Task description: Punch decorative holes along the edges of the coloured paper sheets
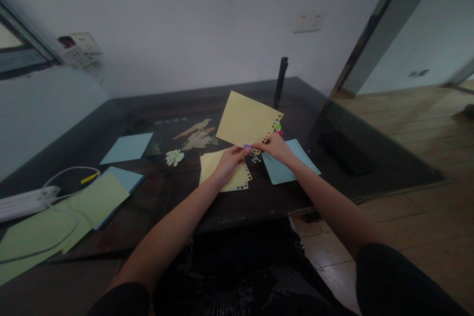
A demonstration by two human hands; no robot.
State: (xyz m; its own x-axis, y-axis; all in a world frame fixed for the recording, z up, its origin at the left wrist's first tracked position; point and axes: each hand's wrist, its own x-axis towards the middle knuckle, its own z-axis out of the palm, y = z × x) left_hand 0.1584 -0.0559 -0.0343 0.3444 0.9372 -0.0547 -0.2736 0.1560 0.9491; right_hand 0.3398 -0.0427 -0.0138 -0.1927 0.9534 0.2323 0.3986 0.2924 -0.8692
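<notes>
My left hand (pixel 229 160) and my right hand (pixel 276 148) together hold up a yellow paper sheet (pixel 244 119) by its lower edge; its right edge shows a row of punched holes. A small purple object (pixel 247 147) sits between my fingers at that edge. Below my left hand lies a stack of yellow punched sheets (pixel 215 167) on the dark table (pixel 259 192). A light blue punched sheet (pixel 289 170) lies under my right wrist. Small paper bits (pixel 255 159) lie between the sheets.
A pile of punched confetti (pixel 174 157) lies left of the yellow stack. Blue sheets (pixel 128 148) and green sheets (pixel 55 222) lie at the left, with a white power strip (pixel 25 201) and cable. A black post (pixel 280 82) and a red-green toy (pixel 277 130) stand behind.
</notes>
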